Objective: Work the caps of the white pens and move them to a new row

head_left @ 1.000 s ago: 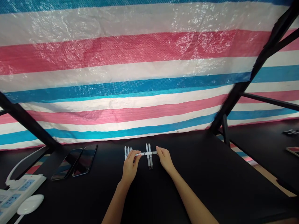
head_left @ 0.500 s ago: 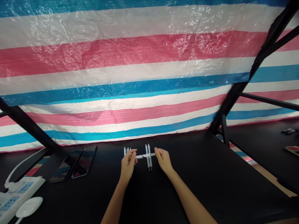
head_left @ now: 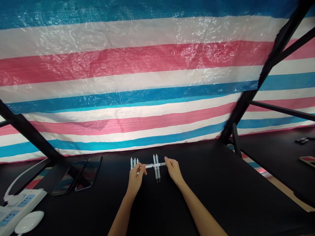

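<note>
A white pen [head_left: 149,166] is held sideways between my two hands, crossing over a pair of pens [head_left: 157,174] that lie side by side, pointing away from me. My left hand [head_left: 136,173] pinches its left end between thumb and fingers. The thumb and curled fingers of my right hand [head_left: 173,169] grip the right end. Just beyond my left hand, several more white pens [head_left: 134,162] lie in a row, their near parts hidden by the fingers. Whether the held pen touches the pair beneath it, I cannot tell.
On the black table [head_left: 197,193], two dark phones [head_left: 88,173] lie to the left. A power strip [head_left: 17,206] and a white rounded device [head_left: 29,222] are at the near left. Black metal frame bars [head_left: 236,119] flank a striped tarp [head_left: 137,121] behind.
The view has tilted up slightly. My left hand has shifted a little to the right and nearer, uncovering more of the pens behind it. My right hand keeps its grip on the pen.
</note>
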The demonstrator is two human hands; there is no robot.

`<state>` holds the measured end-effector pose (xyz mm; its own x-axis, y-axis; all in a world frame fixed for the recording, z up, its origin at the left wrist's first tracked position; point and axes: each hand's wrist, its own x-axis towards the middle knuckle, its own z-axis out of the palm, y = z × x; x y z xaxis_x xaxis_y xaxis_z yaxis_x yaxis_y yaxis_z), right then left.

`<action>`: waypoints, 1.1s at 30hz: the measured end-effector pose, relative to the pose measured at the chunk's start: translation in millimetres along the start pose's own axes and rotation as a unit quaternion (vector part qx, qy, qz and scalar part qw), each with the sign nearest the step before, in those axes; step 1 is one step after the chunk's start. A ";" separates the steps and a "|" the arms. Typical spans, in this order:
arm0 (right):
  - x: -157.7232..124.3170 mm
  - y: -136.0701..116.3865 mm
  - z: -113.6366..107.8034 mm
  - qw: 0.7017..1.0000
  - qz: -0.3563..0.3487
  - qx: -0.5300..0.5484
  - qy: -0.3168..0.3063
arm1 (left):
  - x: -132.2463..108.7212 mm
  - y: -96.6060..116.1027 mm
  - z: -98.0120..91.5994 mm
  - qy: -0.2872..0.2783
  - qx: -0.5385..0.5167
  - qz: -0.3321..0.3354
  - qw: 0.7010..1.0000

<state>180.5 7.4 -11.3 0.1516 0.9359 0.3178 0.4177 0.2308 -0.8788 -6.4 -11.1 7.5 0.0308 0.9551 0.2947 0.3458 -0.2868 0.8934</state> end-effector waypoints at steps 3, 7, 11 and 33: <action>0.0 -1.7 -0.6 1.000 0.001 0.002 0.002 | -0.2 -0.5 0.0 0.015 0.000 0.004 1.000; 2.1 -0.7 -3.3 0.999 0.022 0.012 0.023 | -0.1 -4.3 1.5 0.008 -0.022 0.019 1.000; 3.5 1.2 -4.3 0.999 0.031 0.022 0.025 | -0.8 -6.3 1.2 0.011 -0.004 0.027 1.000; -0.2 0.1 -0.5 1.000 -0.003 0.022 -0.010 | -1.4 -5.4 0.7 0.076 -0.002 0.017 0.997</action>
<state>181.0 7.1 -11.3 0.1314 0.9393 0.3168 0.3788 0.2478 -0.8917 -7.7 -10.8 2.0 -0.1010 0.9224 0.3727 0.3441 -0.3192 0.8830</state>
